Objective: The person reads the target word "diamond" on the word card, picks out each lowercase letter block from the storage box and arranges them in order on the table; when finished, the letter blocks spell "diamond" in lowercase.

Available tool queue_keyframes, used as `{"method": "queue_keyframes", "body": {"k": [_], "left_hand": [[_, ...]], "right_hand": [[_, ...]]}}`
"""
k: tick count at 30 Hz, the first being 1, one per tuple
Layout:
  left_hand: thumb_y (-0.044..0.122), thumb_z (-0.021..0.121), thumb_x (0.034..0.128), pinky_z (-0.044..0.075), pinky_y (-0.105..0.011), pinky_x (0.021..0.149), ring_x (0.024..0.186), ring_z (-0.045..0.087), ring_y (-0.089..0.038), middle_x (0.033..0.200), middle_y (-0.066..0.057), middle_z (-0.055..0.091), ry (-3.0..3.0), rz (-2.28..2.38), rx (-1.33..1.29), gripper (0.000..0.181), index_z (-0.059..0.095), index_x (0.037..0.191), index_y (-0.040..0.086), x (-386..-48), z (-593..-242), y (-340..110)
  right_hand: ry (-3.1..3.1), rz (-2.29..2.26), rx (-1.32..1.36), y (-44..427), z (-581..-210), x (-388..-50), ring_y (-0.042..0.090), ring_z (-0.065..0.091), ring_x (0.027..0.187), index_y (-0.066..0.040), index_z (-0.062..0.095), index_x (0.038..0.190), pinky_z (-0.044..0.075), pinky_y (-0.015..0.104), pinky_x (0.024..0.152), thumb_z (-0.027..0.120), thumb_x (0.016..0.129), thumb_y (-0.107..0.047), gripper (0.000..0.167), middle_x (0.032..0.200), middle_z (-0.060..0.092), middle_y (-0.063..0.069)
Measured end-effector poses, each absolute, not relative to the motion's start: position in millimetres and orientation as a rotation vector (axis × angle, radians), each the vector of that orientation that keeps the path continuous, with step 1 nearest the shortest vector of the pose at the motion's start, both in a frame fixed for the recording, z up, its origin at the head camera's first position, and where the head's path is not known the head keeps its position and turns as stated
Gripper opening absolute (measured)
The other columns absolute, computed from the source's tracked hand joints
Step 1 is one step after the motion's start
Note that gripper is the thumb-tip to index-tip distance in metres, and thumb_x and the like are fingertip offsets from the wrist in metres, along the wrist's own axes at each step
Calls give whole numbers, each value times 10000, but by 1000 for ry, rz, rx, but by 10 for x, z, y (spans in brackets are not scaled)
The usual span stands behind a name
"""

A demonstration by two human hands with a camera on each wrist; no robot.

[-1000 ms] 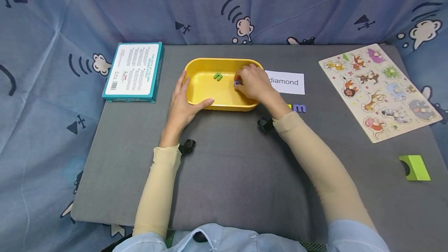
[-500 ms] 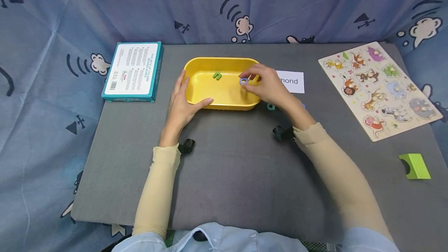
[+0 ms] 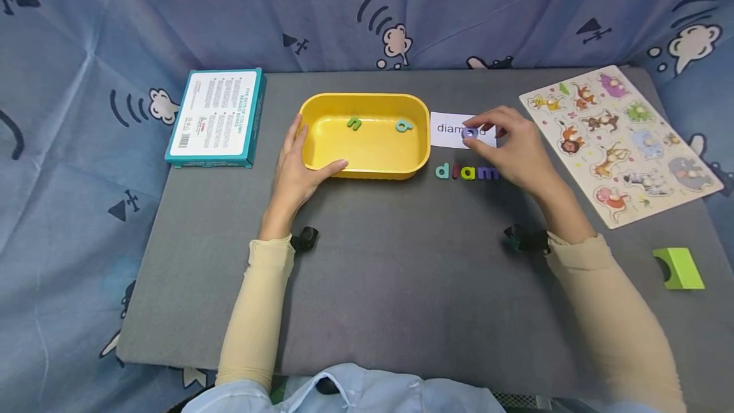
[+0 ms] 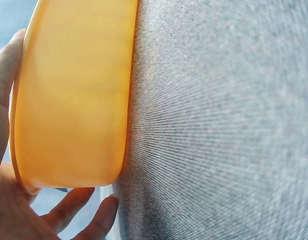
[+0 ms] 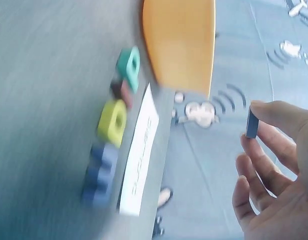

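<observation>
In the head view my right hand point(image 3: 513, 145) holds a small purple letter "o" point(image 3: 470, 133) between thumb and fingertips, above the white word card point(image 3: 447, 137). The right wrist view shows this letter point(image 5: 252, 125) edge-on in the pinch. Below the card stand a teal "d" point(image 3: 442, 171), a red "i" point(image 3: 456, 171), a yellow "a" point(image 3: 468, 173) and a purple "m" point(image 3: 487, 173). My left hand point(image 3: 295, 177) rests against the left near corner of the yellow tub point(image 3: 367, 169), fingers and thumb spread. Inside the tub lie a green "n" point(image 3: 354, 123) and another green letter point(image 3: 404, 125).
At the back left lies a teal and white box point(image 3: 216, 118). An animal puzzle board point(image 3: 622, 145) lies on the right, with a green arch block point(image 3: 679, 268) nearer the front. A patterned blue curtain point(image 3: 344, 11) borders the grey table point(image 3: 390, 285).
From inside the tub, my right hand has lifted the purple "o" and carried it right, over the card. The letter row is now uncovered. My left hand stays at the tub.
</observation>
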State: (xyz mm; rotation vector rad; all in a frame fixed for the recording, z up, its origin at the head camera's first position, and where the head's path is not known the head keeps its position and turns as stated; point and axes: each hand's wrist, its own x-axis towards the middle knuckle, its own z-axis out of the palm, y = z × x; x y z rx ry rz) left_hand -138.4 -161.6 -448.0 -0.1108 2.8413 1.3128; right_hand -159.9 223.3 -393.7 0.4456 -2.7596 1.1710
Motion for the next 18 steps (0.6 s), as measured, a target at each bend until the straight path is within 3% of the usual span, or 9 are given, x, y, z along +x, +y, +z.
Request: {"method": "queue_keyframes", "body": {"k": [4, 7, 18], "left_hand": [[559, 887, 808, 254, -529, 1306, 1632, 219, -268, 1786, 157, 90, 2847, 1310, -107, 1152, 288, 1688, 120, -1382, -4488, -1617], [557, 887, 807, 257, -532, 1303, 1629, 223, -272, 1785, 158, 94, 2846, 1318, -102, 1150, 291, 1687, 117, -1380, -4487, -1616], [555, 888, 809, 258, -530, 1304, 1631, 222, -278, 1789, 138, 97, 2841, 1311, -103, 1155, 282, 1690, 119, -1379, -4467, -1613]], "right_hand": [[-2746, 1131, 381, 2480, -3971, -1517, -15, 481, 978, -26, 780, 1189, 362, 227, 833, 810, 931, -77, 264, 1157, 702, 142], [-2764, 1114, 353, 2641, -4034, -1445, -10, 481, 976, -22, 778, 1191, 353, 229, 832, 806, 932, -62, 264, 1154, 701, 146], [-2918, 995, 326, 2982, -4318, -1315, 349, 599, 1062, -3, 766, 1191, 384, 351, 858, 813, 915, -32, 282, 1173, 712, 232]]}}
